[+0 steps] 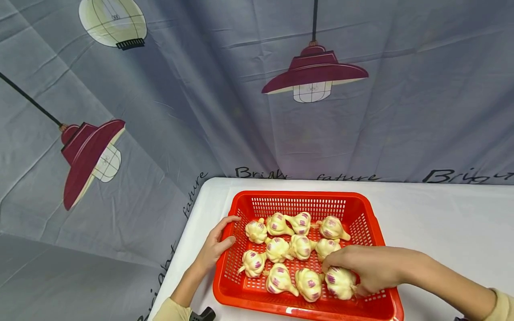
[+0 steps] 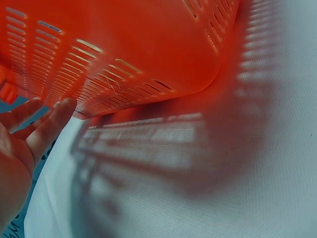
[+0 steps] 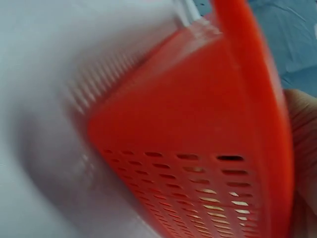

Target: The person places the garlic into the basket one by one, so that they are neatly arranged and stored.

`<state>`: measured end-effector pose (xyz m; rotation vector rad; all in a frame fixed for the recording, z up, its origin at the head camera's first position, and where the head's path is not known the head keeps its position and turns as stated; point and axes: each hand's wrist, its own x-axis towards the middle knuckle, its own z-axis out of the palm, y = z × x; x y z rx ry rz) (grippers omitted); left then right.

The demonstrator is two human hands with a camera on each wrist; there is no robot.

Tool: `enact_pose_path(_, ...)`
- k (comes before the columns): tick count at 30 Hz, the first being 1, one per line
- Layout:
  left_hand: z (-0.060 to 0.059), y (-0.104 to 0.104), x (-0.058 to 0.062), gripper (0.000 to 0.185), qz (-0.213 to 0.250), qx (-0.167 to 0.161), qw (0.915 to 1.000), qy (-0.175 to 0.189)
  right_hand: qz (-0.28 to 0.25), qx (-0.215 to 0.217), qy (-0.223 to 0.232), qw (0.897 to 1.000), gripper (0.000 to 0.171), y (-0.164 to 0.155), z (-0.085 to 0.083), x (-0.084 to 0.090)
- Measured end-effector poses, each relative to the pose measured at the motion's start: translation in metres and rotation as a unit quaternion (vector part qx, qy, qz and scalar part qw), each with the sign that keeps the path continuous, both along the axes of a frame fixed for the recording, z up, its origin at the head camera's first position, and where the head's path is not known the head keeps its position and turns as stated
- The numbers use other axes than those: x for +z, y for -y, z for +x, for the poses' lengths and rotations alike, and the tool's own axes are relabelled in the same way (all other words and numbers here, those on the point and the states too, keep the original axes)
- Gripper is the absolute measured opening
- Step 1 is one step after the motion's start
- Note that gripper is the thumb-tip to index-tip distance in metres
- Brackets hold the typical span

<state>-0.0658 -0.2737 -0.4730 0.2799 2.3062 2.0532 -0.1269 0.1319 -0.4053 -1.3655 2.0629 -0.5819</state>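
Observation:
A red plastic basket with slotted walls stands on a white-covered table, and several garlic bulbs lie in loose rows on its floor. My right hand reaches over the basket's right side. Its fingers and thumb hold a garlic bulb at the near right corner, partly covering it. At the left rim my left hand touches the basket, fingers fairly straight. In the left wrist view, the fingertips meet the slotted wall. The right wrist view shows mostly the basket's outer wall; the held bulb is hidden there.
White cloth covers the table, which extends to the right of the basket. Behind and to the left hangs a grey curtain printed with lamps and lettering. A dark object shows by the left sleeve.

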Motion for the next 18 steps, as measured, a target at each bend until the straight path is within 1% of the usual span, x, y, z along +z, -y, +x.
enact_pose_path(2,0.0,0.0,0.0,0.051,0.0,0.001,1.0,-0.001,-0.008,0.024,-0.012,1.0,0.06,0.005,0.0,-0.005)
enact_pose_path(4,0.0,-0.001,0.0,0.051,-0.001,0.002,1.0,-0.002,-0.016,0.05,-0.037,0.998,0.061,0.011,0.0,-0.011)
enact_pose_path(6,0.0,-0.001,0.0,0.05,-0.001,0.001,1.0,-0.002,-0.018,0.073,-0.077,0.994,0.061,0.016,0.002,-0.019)
enact_pose_path(8,0.0,-0.001,0.0,0.05,-0.001,0.001,1.0,-0.002,-0.024,0.096,-0.124,0.987,0.06,0.021,0.005,-0.026)
enact_pose_path(10,0.0,-0.002,0.0,0.05,-0.002,0.002,1.0,-0.003,-0.037,0.117,-0.174,0.977,0.058,0.024,0.007,-0.032)
enact_pose_path(12,0.0,-0.002,0.0,0.05,-0.004,0.004,1.0,-0.003,-0.046,0.126,-0.212,0.968,0.056,0.025,0.009,-0.035)
enact_pose_path(14,0.0,-0.001,0.0,0.05,-0.006,0.006,1.0,-0.004,-0.051,0.132,-0.23,0.963,0.056,0.026,0.01,-0.036)
enact_pose_path(15,0.001,-0.001,0.0,0.05,-0.006,0.006,1.0,-0.003,-0.051,0.134,-0.233,0.962,0.057,0.026,0.01,-0.037)
enact_pose_path(18,0.001,-0.001,0.0,0.05,-0.006,0.005,1.0,0.0,-0.046,0.136,-0.229,0.963,0.058,0.027,0.01,-0.037)
